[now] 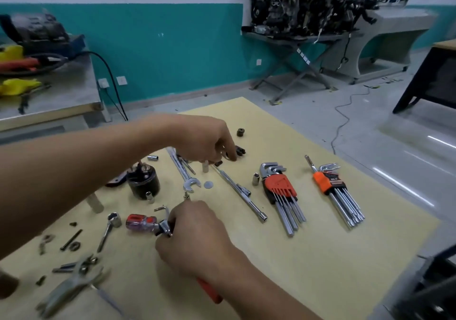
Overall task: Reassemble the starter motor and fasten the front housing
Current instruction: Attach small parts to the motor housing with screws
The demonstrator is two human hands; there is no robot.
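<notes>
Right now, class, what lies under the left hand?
A black part, a socket and a spanner end show; the left hand hides whether it grips anything.

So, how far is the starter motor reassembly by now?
Done: little. The black cylinder stands alone; a small gear and a long bolt lie loose.
In hand: the left hand reaches at small black parts; the right hand grips a red-handled tool.
Left: joining the parts and bolting them together.
</notes>
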